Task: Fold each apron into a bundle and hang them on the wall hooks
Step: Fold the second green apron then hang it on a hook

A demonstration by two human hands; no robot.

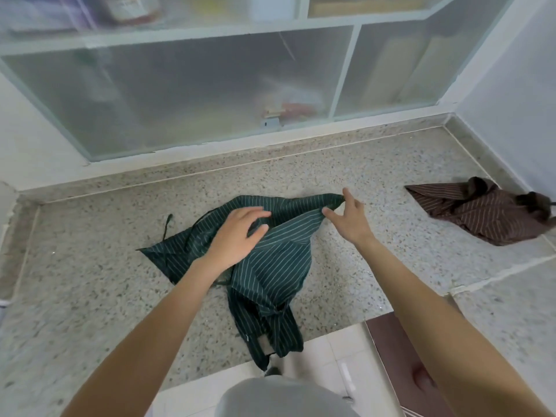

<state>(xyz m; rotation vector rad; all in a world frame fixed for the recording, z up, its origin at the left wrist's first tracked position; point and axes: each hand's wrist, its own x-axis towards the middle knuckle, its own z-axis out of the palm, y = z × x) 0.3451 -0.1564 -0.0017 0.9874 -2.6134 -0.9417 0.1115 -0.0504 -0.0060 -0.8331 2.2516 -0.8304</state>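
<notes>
A dark green striped apron lies crumpled on the speckled stone counter, its lower end and straps hanging over the front edge. My left hand rests flat on the middle of the cloth with fingers spread. My right hand pinches the apron's far right corner between thumb and fingers. A brown striped apron sits bunched up at the right, close to the wall corner. No wall hooks are in view.
Frosted sliding cabinet doors stand behind the counter. A white wall closes the right side. A dark brown drawer front and tiled floor show below the counter edge.
</notes>
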